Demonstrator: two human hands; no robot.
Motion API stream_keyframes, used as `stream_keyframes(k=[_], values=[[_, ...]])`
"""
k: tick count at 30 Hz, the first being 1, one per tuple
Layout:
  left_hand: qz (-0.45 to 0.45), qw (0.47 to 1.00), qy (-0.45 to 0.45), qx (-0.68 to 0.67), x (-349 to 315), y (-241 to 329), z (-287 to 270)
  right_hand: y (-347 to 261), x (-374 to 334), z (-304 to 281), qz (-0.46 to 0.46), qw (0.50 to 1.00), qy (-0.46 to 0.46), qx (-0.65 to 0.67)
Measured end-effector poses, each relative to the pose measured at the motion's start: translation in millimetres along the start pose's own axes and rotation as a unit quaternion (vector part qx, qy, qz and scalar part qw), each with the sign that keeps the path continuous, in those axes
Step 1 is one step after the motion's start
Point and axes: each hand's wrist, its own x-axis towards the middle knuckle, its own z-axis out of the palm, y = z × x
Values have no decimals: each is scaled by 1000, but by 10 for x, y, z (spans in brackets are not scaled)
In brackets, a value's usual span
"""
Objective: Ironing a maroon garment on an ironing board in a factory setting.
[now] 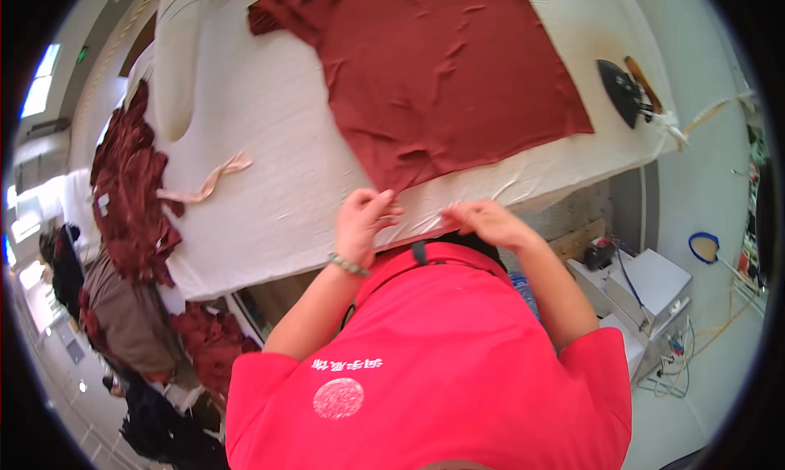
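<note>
A dark red short-sleeved shirt [454,69] lies spread on the white padded ironing table [253,143], with small creases across its middle and near its lower corner. At that near left corner, my left hand [362,226] has its fingers curled together, seemingly pinching the hem. My right hand [489,222] is over the table's front edge, to the right of the corner. Its fingers are stretched to the left and slightly bent, and I see no cloth between them. A black iron [623,91] with a brown handle rests at the table's right end.
A white padded sleeve board [175,57] juts over the table's left part. Crumpled dark red garments [131,196] hang over the left edge, beside a pale pink cloth strip [217,178]. More garments [131,315] are piled below. A white boxy machine [650,282] stands on the right.
</note>
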Motion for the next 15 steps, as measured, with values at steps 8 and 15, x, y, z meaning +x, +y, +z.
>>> stream_keyframes(k=[8, 15], values=[[25, 997, -38, 61, 61, 101, -28, -256, 532, 790, -30, 959, 30, 281], [202, 965, 105, 133, 1049, 999, -679, -53, 508, 731, 11, 974, 131, 182]])
